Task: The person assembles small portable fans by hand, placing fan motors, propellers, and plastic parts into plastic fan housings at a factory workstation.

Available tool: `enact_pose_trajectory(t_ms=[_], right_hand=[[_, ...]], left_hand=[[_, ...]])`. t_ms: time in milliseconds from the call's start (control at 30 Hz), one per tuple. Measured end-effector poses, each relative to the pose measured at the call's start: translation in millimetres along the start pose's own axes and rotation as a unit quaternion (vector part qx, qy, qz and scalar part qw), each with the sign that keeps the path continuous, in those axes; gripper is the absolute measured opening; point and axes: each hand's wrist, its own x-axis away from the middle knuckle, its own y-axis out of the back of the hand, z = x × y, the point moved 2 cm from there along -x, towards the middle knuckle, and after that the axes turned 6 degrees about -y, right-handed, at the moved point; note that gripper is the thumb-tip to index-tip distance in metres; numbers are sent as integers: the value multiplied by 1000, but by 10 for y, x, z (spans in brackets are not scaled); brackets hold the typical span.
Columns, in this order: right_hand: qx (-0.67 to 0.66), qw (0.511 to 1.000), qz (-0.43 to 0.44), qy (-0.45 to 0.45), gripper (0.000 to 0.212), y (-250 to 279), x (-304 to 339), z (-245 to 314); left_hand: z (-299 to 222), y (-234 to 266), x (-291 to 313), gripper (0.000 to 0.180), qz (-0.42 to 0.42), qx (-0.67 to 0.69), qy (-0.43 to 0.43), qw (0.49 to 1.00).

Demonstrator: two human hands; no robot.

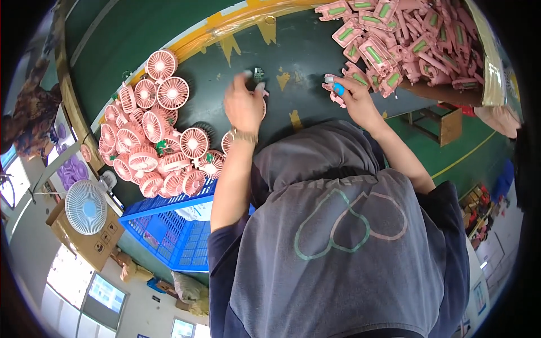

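Note:
My left hand (243, 106) curls over a small pink fan, its palm hiding most of it; only a strip of pink rim (264, 109) shows beside the thumb. A small green circuit board (258, 72) sits just past the fingertips, between index finger and thumb. To the right, my right hand (356, 101) has its fingers closed on a pink plastic handle shell (336, 98), partly covered by the fingers. A blue band (338, 89) wraps one finger of that hand.
Many pink fan heads (154, 125) are heaped at the left of the dark table (214, 79). Pink shells with green cells (375, 54) pile up at the far right. A blue crate (189, 248) stands below the table's left side, near a white fan (85, 207). A wooden stool (450, 129) stands right.

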Motion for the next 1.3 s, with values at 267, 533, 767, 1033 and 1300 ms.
enact_pose_trajectory(t_ms=[267, 533, 767, 1033, 1300], right_hand=[[-216, 973, 83, -25, 15, -113, 298, 294], [-203, 968, 143, 24, 14, -21, 704, 1355], [-260, 941, 213, 38, 15, -90, 915, 1690], [-288, 917, 274, 18, 14, -51, 902, 1722], [-273, 910, 313, 9, 18, 56, 861, 1677]], left_hand=[[42, -110, -221, 26, 86, 252, 46, 963], [-837, 987, 367, 23, 54, 570, -61, 818], [-1195, 1324, 471, 25, 114, 583, -75, 801], [-1193, 1249, 523, 23, 128, 645, -93, 748], [-1265, 1199, 463, 21, 144, 634, -91, 754]])
